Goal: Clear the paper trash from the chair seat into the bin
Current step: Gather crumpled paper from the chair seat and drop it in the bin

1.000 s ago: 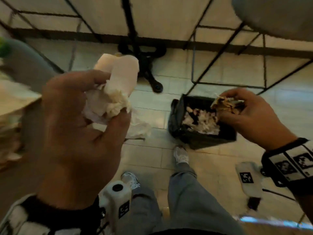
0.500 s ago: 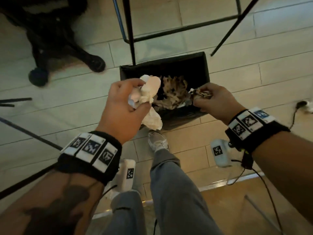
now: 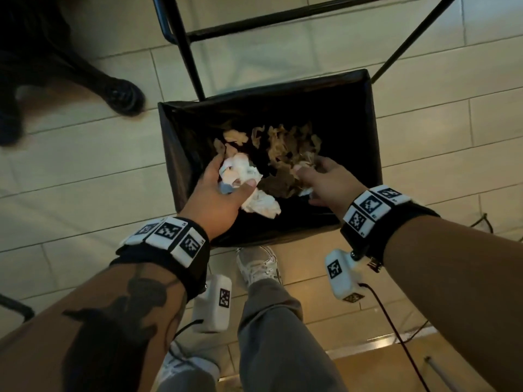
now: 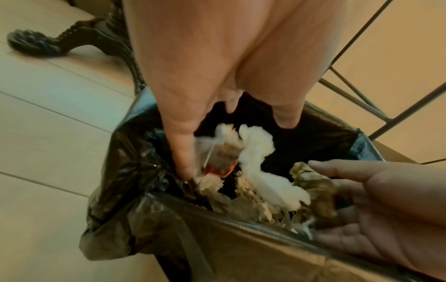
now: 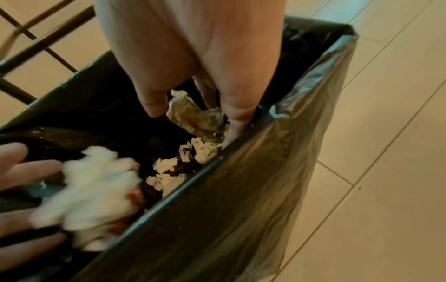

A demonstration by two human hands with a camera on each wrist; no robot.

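**A:** What's hard to make out, starting at the bottom of the head view?

**B:** The grey trouser legs (image 3: pixel 283 335) and a white sneaker (image 3: pixel 259 264) are cut off by the lower edge. Above them, both hands reach over the bin's (image 3: pixel 370 137) near rim. The white paper wad (image 3: pixel 243 176) at the left hand (image 3: pixel 218 202) is smeared by blur in both wrist views; a red-and-brown scrap (image 4: pixel 222 158) shows within it, and I can't read what that is.

**A:** Is that hand gripping?

**B:** No. In the left wrist view its fingers (image 4: pixel 181 145) point down, spread apart, the wad loose just below them. The right hand (image 3: pixel 325 182) is spread too; a crumpled brownish paper (image 5: pixel 195 116) lies between its fingers and thumb, and whether it touches them I cannot tell.

**A:** And inside the bin?

**B:** A black liner bag (image 5: pixel 311 91) drapes over the rim. Crumpled tan and cream papers (image 3: pixel 285 142) lie at mid-frame; the bottom is lost in shadow. Beyond, at upper left, a dark ornate furniture foot (image 3: pixel 121 94) blurs; black metal bars (image 3: pixel 184 46) cross the pale floor tiles (image 3: pixel 85 165).
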